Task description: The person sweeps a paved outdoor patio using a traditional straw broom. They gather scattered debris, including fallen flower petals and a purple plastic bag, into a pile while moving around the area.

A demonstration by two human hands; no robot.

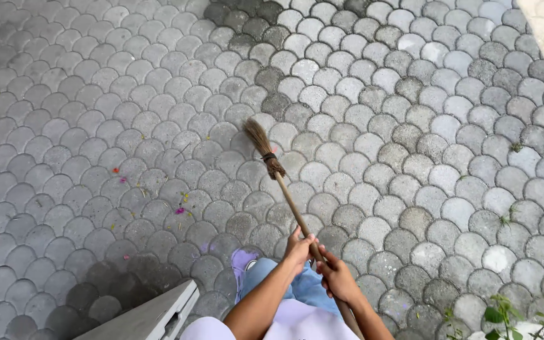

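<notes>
Nearest, at the bottom, the left hand (300, 249) and the right hand (337, 279) both grip the wooden handle of a broom (284, 192), the fingers of each wrapped closed around it, the left hand a little farther along. The handle goes up and left, and its brown bristle head touches the grey scalloped paving (410, 157). To the left, small coloured petals (180, 210) lie scattered. A grey ledge corner (152, 315) is at near left.
</notes>
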